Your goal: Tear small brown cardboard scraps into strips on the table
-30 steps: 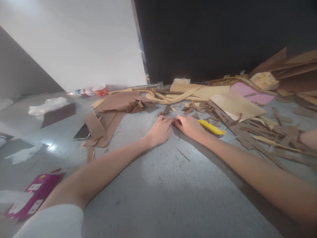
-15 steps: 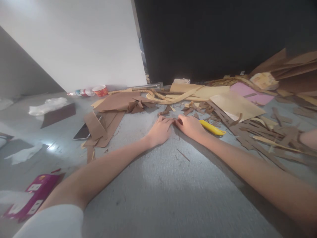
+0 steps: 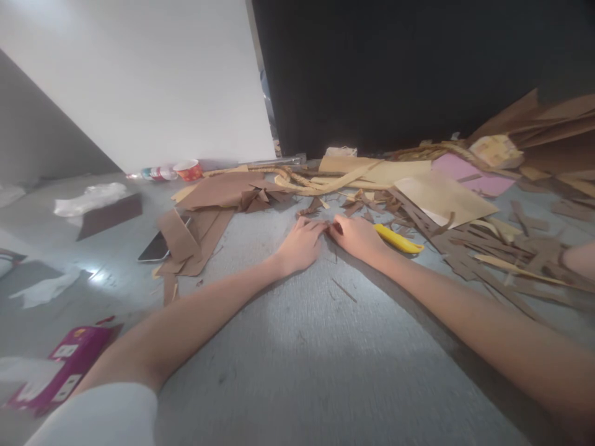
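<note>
My left hand rests on the grey tabletop, fingers bent and close together, tips pointing toward my right hand. Curled into a pinch, my right hand nearly meets it fingertip to fingertip. A tiny dark brown bit shows between the tips; what it is, I cannot make out. Just beyond the left fingers lies a short, twisted brown strip. A yellow tool handle, perhaps a cutter, lies beside my right hand. Thin brown slivers are on the table in front of my wrists.
Brown sheets and a phone are at left, with a purple tissue pack nearer. A red paper cup stands behind. Brown scraps, a beige sheet and another person's arm are at right.
</note>
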A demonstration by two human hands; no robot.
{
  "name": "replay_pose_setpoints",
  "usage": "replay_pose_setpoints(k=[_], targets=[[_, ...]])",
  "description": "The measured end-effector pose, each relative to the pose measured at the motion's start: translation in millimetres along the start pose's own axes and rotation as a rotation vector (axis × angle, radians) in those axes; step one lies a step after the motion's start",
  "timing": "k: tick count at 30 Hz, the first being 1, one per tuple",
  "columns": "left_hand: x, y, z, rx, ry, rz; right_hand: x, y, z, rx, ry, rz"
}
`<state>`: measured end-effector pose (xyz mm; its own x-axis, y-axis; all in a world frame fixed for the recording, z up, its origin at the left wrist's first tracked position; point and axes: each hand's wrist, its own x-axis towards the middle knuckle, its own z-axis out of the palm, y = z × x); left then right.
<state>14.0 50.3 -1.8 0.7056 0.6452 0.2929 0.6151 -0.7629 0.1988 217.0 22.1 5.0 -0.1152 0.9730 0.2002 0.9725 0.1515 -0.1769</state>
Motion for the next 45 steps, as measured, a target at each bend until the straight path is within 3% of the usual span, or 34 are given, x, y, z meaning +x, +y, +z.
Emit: replay_pose_setpoints(k=[45], targets=[[-0.2,1.8,-1.7,0.001,-0.023,-0.021,0.4,1.5,-0.4,0.021,0.007,-0.050]])
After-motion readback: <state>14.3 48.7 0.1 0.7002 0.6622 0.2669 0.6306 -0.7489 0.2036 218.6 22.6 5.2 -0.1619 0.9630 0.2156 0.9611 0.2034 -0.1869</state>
